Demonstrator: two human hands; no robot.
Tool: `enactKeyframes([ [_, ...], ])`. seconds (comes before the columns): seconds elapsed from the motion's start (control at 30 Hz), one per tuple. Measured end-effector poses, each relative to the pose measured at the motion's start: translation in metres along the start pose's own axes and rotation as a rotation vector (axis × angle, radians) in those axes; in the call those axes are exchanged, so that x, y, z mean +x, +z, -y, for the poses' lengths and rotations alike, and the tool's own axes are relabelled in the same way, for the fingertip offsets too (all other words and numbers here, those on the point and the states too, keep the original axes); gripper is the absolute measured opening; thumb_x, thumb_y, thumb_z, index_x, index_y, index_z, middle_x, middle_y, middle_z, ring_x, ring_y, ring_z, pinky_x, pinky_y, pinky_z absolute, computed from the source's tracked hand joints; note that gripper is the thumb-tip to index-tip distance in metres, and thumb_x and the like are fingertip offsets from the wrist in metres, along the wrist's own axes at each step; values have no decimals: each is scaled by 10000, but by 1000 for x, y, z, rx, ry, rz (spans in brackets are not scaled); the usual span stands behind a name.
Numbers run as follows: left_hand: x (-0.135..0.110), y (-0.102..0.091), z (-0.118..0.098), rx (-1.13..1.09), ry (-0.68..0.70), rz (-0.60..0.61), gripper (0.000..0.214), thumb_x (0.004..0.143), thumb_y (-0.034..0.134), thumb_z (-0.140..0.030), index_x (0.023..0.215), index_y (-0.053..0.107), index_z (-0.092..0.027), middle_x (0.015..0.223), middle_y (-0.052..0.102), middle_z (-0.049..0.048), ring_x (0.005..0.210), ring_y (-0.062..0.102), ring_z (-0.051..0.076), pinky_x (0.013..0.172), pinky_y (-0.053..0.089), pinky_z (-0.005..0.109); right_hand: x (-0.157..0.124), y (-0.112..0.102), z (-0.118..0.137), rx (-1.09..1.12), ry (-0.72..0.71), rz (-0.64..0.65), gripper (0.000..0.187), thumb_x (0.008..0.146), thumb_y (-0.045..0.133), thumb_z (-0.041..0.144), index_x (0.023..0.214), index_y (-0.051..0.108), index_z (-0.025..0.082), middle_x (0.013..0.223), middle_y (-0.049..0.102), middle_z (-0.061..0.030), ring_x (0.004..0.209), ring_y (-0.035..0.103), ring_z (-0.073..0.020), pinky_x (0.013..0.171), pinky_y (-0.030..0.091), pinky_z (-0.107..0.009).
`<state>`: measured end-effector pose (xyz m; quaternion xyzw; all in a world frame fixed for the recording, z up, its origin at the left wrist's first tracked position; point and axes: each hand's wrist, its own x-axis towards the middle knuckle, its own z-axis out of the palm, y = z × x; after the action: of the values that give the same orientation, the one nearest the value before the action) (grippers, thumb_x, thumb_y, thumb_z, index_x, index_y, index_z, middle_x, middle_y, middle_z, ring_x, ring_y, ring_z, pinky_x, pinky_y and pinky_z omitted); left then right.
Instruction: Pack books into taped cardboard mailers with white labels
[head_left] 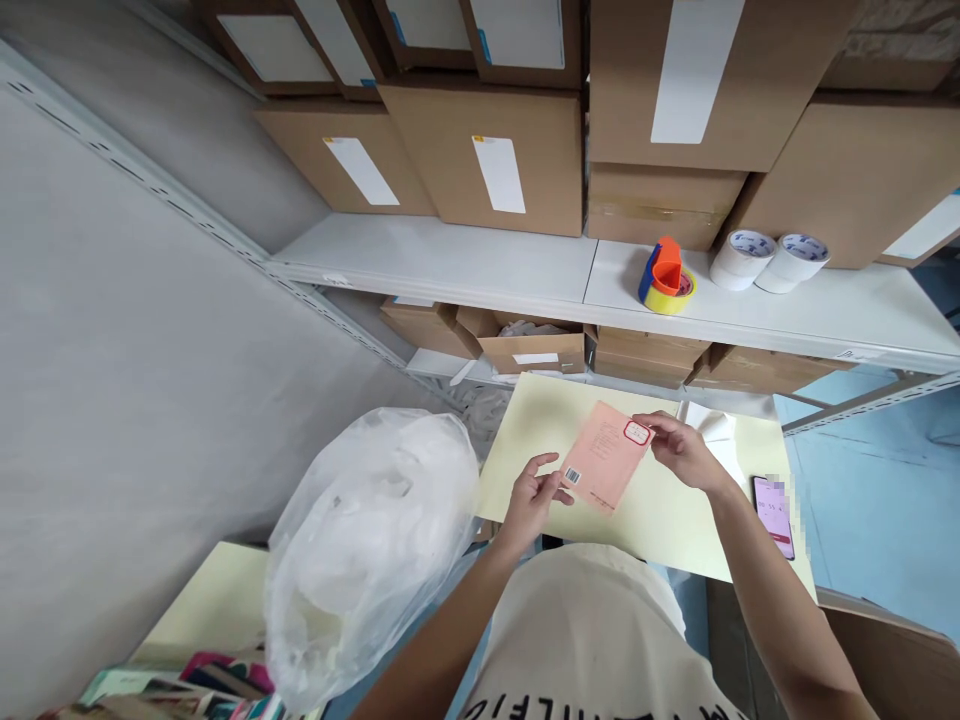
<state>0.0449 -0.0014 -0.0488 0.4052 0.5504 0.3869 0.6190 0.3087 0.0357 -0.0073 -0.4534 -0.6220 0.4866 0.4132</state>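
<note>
A thin pink book (606, 462) is held between my hands above a pale yellow tabletop (517, 420). Its face shows a barcode near the left corner, small print and a red-framed white label near the upper right corner. My left hand (534, 498) grips the book at the barcode corner, its other fingers loosely spread. At the labelled corner, my right hand (681, 448) pinches the edge between thumb and fingers. Behind my right hand lies white paper or wrapping (714, 432), partly covered. A phone (774, 516) with a lit screen rests right of my right forearm.
A large translucent bag (375, 550) of white material bulges at left. Several books (172, 690) lie at the lower left. The shelf (450, 262) ahead carries cardboard boxes (510, 150), a tape dispenser (666, 278) and white tape rolls (793, 262). An open box (532, 350) sits below.
</note>
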Motion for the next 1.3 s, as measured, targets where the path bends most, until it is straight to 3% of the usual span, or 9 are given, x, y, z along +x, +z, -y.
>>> enactKeyframes([
  [0.17,-3,7,2,-102,-81,72,543,746,664,-567,1101,495,-192,714,680,0,553,611,131,666,508,307,7,-2,8,-227,-132,-44,213,870,604,424,966,716,271,960,639,-80,924,632,-222,831,530,-406],
  [0.27,-3,10,2,-16,-91,115,455,734,689,-521,1036,583,-198,901,703,66,788,659,176,721,512,299,10,-1,12,-298,-174,-66,248,867,597,479,865,717,263,978,644,-90,970,623,-245,850,519,-419],
  [0.4,-3,7,-4,110,41,124,376,797,601,-536,953,684,-205,1163,654,105,1069,603,224,849,496,310,12,2,13,-291,-57,-19,274,884,562,474,853,697,238,859,692,-64,809,650,-211,755,529,-360],
  [0.5,-2,6,-11,183,134,185,376,860,527,-507,993,690,-196,1052,690,100,993,629,204,878,484,323,11,6,11,-238,48,-86,292,852,584,491,844,691,220,812,709,-51,743,653,-198,685,528,-325],
  [0.6,1,12,-16,318,298,100,325,804,634,-424,1042,677,-207,1063,670,87,845,654,158,800,495,292,9,11,11,-137,133,-125,316,802,625,517,833,698,212,791,720,-41,717,660,-193,628,532,-302],
  [0.7,5,22,-18,403,378,99,227,783,654,-382,908,707,-201,902,685,56,744,640,141,714,491,261,8,16,10,-46,184,-100,341,758,665,524,855,714,200,809,731,-44,728,668,-191,620,538,-294],
  [1.03,2,43,-4,7,24,-97,351,639,759,-503,729,735,-165,603,644,4,559,536,115,545,421,226,-8,13,-24,383,412,-251,552,531,846,500,956,641,211,691,698,10,635,656,-165,580,522,-291],
  [1.13,1,47,-1,-160,-51,-139,420,576,797,-550,701,707,-160,497,508,-52,469,407,62,486,344,200,-25,26,-39,511,482,-234,605,520,862,484,1009,624,219,697,697,18,632,657,-159,599,533,-297],
  [1.3,-2,47,10,-306,-139,-195,451,526,830,-556,663,670,-158,492,454,-70,475,385,49,512,368,198,-50,58,-58,568,517,-247,565,613,805,526,1050,625,216,818,710,-34,710,668,-181,622,533,-307],
])
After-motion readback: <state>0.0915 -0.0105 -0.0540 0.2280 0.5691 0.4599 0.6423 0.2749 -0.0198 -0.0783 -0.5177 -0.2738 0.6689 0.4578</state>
